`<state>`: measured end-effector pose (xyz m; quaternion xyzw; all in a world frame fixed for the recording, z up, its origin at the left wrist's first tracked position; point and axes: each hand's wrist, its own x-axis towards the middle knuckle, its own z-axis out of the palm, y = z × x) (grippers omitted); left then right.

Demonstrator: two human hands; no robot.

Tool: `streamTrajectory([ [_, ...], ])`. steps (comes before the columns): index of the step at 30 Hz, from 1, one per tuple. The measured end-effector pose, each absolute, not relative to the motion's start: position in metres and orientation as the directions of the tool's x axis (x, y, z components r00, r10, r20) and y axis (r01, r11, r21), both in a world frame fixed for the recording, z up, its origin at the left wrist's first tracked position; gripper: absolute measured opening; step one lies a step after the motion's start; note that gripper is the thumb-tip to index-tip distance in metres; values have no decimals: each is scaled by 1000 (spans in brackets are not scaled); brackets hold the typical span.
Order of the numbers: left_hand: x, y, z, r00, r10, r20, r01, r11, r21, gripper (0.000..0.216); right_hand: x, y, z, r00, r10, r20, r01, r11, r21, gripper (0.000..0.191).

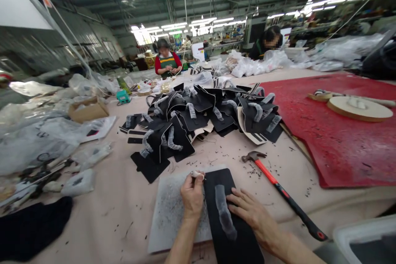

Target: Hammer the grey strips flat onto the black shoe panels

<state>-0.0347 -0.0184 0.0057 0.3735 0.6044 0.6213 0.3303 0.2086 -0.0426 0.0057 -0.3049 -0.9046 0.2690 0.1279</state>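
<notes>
My left hand (192, 198) is closed around a small whitish, stick-like tool (194, 174), whose kind I cannot make out. It is at the left edge of a black flat panel (227, 247). A strap wrapped in cloudy clear film (223, 210) runs along the middle of that panel. Flat on the panel's right side lies my right hand (249, 210), its fingers stretched out beside the strap. Under the panel's left part is a marked white board (165, 214). A claw hammer (280, 189) with a red and black handle rests to the right of my right hand.
Black panels with film-wrapped straps (194, 111) are heaped ahead. A red sheet (334, 140) bears a tape roll (359, 107) on the right. Plastic bags (40, 140), a cardboard box (88, 109) and dark cloth (34, 227) lie left. Two people (167, 64) work across the table.
</notes>
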Motion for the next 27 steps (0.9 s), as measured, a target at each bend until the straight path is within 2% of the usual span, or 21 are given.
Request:
streamTrajectory([
  [5,-20,4,8,-321,946,41,17,-37,999,31,204,-26,14,-755,641,136,460,666,-587,41],
  [13,-14,18,1,-295,955,3,-16,-8,1000,29,210,-24,-5,-775,609,170,406,685,-605,42],
  [27,-18,14,-1,-227,972,64,190,-20,982,23,210,-28,-12,-743,636,209,391,666,-635,40],
])
